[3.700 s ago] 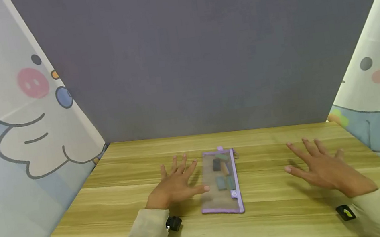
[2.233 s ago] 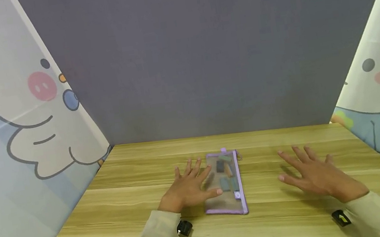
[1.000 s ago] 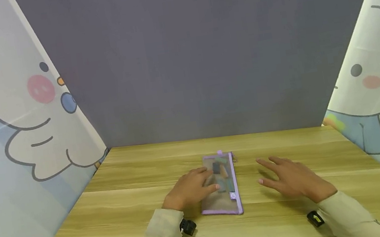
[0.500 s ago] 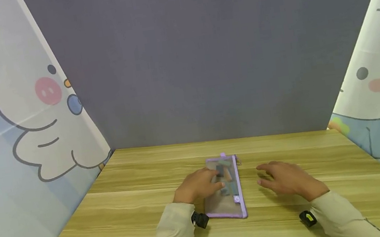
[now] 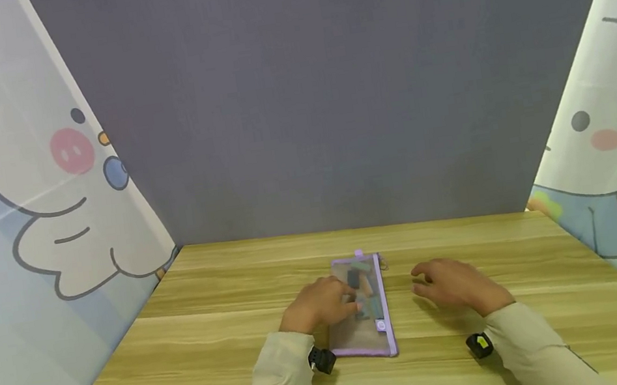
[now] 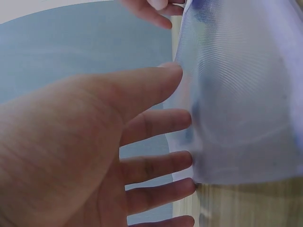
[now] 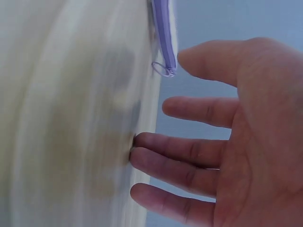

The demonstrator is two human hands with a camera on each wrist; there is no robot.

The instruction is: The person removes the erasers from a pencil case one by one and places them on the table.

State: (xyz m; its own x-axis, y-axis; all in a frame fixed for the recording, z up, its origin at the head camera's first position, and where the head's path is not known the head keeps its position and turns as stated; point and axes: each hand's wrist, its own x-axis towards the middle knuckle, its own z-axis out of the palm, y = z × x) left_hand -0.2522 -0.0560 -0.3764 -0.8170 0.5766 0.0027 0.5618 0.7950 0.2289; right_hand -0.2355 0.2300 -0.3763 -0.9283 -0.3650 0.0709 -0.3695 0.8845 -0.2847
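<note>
On the wooden table lies a see-through mesh zipper pouch [image 5: 353, 339] with purple edging, a zip along its right side and a small loop at the far corner. Several small flat pieces, dark, blue-green and tan, show through the mesh. My left hand [image 5: 319, 304] is over the pouch's left half, hiding part of it. In the left wrist view its extended fingertips meet the mesh [image 6: 241, 127]. To the right of the pouch, my right hand [image 5: 459, 284] is apart from it. The right wrist view shows its fingers loosely extended, with some fingertips at the tabletop.
A grey panel [image 5: 296, 102] stands upright behind the wooden table [image 5: 217, 343]. Cartoon-printed sheets flank it on the left [image 5: 41, 269] and right [image 5: 610, 189]. Each wrist wears a small black device [image 5: 323, 360].
Both hands have come down and their spread fingers have relaxed. The left hand has moved right onto the pouch; the right hand has moved left, nearer to it. The pouch lies where it was.
</note>
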